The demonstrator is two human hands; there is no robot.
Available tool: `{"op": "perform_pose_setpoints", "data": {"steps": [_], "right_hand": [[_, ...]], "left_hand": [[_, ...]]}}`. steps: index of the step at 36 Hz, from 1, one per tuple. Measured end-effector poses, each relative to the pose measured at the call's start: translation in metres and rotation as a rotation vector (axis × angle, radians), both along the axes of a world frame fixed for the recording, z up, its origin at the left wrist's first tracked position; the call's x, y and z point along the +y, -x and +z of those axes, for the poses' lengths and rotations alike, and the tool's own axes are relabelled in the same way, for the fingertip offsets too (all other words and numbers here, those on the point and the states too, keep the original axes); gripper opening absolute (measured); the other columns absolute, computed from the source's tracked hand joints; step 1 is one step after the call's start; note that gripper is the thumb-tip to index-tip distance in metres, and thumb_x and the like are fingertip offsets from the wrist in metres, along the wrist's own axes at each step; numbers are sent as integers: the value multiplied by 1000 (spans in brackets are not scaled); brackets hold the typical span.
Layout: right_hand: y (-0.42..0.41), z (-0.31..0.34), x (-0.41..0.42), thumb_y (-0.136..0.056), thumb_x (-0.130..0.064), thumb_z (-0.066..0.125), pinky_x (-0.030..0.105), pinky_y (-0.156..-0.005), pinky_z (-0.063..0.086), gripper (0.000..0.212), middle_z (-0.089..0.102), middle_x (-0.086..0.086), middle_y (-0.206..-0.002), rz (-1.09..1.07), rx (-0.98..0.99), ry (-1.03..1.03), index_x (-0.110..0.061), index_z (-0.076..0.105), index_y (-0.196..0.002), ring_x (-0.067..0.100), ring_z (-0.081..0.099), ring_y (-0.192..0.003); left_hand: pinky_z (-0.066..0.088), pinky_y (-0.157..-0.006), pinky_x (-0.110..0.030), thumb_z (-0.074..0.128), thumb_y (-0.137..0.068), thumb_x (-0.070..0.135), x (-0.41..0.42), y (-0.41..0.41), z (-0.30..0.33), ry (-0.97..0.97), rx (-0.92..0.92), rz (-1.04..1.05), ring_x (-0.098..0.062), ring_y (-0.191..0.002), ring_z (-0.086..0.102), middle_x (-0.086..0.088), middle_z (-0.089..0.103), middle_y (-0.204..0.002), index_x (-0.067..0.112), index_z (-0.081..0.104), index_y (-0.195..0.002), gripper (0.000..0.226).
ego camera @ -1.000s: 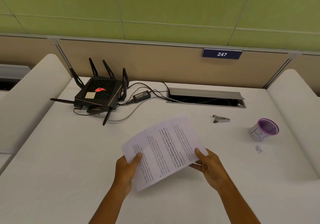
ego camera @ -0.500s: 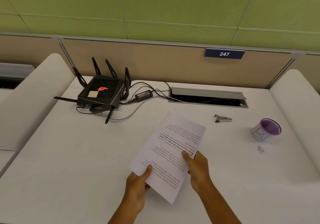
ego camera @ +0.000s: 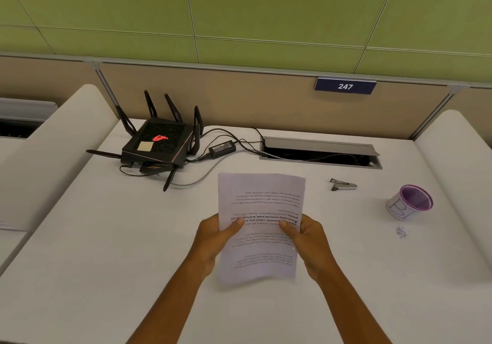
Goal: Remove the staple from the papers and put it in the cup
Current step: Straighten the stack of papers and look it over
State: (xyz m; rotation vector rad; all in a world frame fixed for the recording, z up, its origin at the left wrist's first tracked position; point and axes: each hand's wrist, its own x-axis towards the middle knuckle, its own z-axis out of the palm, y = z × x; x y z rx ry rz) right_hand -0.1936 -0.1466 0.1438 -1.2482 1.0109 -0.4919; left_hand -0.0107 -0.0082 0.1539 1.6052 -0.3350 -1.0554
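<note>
I hold the printed papers (ego camera: 261, 200) above the white desk, text upside down to me, long side pointing away. My left hand (ego camera: 213, 234) grips the left edge with its thumb on top. My right hand (ego camera: 308, 237) grips the right edge the same way. I cannot make out the staple in the sheets. A small metal staple remover (ego camera: 343, 184) lies on the desk to the right of the papers. Farther right stands a white cup (ego camera: 410, 202) with a purple inside and rim.
A black router (ego camera: 159, 144) with antennas, its power brick (ego camera: 222, 147) and cables sit at the back left. A cable slot with a raised grey lid (ego camera: 319, 146) is at the back centre. Small purple specks (ego camera: 402, 232) lie in front of the cup. White partitions flank the desk.
The papers have turned from a slanted lie to pointing straight away from me. Both hands shifted along the edges to the sheet's middle and came closer together.
</note>
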Motion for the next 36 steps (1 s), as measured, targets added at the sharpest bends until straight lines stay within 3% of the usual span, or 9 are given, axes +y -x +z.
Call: {"op": "perform_pose_setpoints", "data": {"steps": [6, 10, 13, 16, 21, 24, 28, 33, 36], "right_hand": [[-1, 1, 7, -98, -21, 70, 34, -77, 65, 18, 80, -9, -104, -97, -46, 106, -27, 73, -115, 14, 77, -93], [3, -11, 14, -97, -21, 71, 32, -84, 62, 13, 81, -7, -100, -143, -28, 110, -25, 77, -109, 14, 76, -96], [5, -20, 19, -96, -19, 72, 30, -85, 60, 12, 81, -10, -94, -146, 15, 100, -29, 77, -101, 13, 75, -95], [5, -23, 20, -97, -18, 71, 24, -82, 59, 16, 80, -17, -92, -150, 20, 106, -33, 75, -101, 6, 74, -91], [4, -23, 17, -98, -19, 69, 18, -72, 60, 14, 79, -16, -93, -169, 3, 136, -29, 73, -108, 4, 73, -92], [3, -29, 17, -98, -21, 69, 22, -76, 62, 19, 79, -8, -102, -160, 25, 118, -23, 73, -117, 12, 73, -97], [4, -38, 17, -99, -22, 69, 35, -91, 62, 25, 78, -6, -111, -130, 64, 90, -22, 72, -123, 18, 72, -106], [11, -33, 10, -96, -18, 73, 29, -90, 61, 25, 80, -10, -109, -45, 44, 123, -24, 74, -120, 10, 75, -102], [19, -29, 3, -94, -18, 76, 36, -92, 62, 23, 81, -4, -108, 42, 42, 101, -20, 75, -117, 16, 77, -102]], "left_hand": [[67, -79, -33, 82, -90, 30, -12, 6, 3, 37, -117, 91, -18, -90, 81, 5, 84, -98, 22, 80, -109, 20], [60, -75, -23, 83, -90, 27, -9, 15, -9, 6, -151, 137, -16, -89, 78, 4, 83, -88, 22, 81, -97, 10], [57, -71, -16, 83, -90, 25, -5, 22, -19, -18, -141, 131, -16, -93, 76, 3, 81, -92, 28, 76, -94, 8], [59, -74, -18, 82, -91, 24, -3, 25, -22, -3, -148, 125, -17, -94, 76, 0, 81, -94, 31, 74, -93, 11], [59, -79, -32, 82, -91, 26, -4, 25, -21, 30, -149, 125, -24, -90, 75, -11, 81, -92, 25, 79, -90, 3], [59, -76, -23, 81, -92, 25, -3, 27, -22, 16, -149, 99, -18, -90, 75, -5, 81, -93, 30, 77, -93, 6], [60, -79, -25, 80, -93, 24, -3, 29, -26, -7, -145, 88, -15, -90, 75, 0, 80, -93, 34, 75, -91, 11], [61, -68, -18, 83, -90, 29, -2, 23, -24, 9, -98, 146, -9, -83, 78, 11, 83, -83, 29, 78, -92, 5], [60, -65, -18, 83, -89, 30, 2, 16, -23, 33, -63, 208, -9, -82, 79, 10, 84, -86, 22, 80, -97, 11]]}}
